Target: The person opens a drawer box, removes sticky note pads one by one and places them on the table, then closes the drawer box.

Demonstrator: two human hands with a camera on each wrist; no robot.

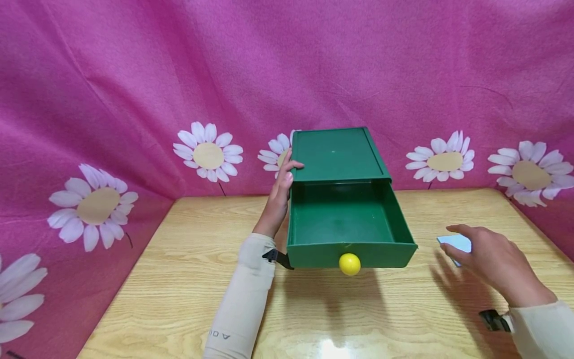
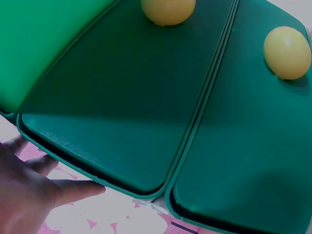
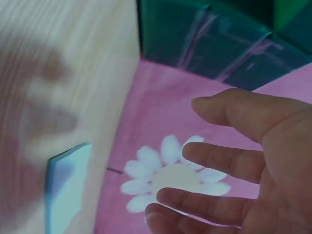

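A green drawer cabinet (image 1: 336, 152) stands on the table with its top drawer (image 1: 350, 257) pulled out, and a round yellow knob (image 1: 350, 264) sits on that drawer's front. The drawer's inside shows bare green plastic. My left hand (image 1: 277, 202) rests against the cabinet's left side, one fingertip over the top edge; in the left wrist view its fingers (image 2: 78, 191) lie straight along the edge. To the right, my right hand (image 1: 498, 259) hovers with spread fingers above a thin light-blue flat piece (image 1: 458, 243). The right wrist view shows nothing in its palm, and the blue piece (image 3: 68, 190) apart from the fingers.
Below the pulled-out drawer, more closed drawer fronts (image 2: 243, 146) with yellow knobs show in the left wrist view. A pink cloth (image 1: 358, 60) with white daisies hangs behind the wood-grain table (image 1: 179, 299) and along its sides.
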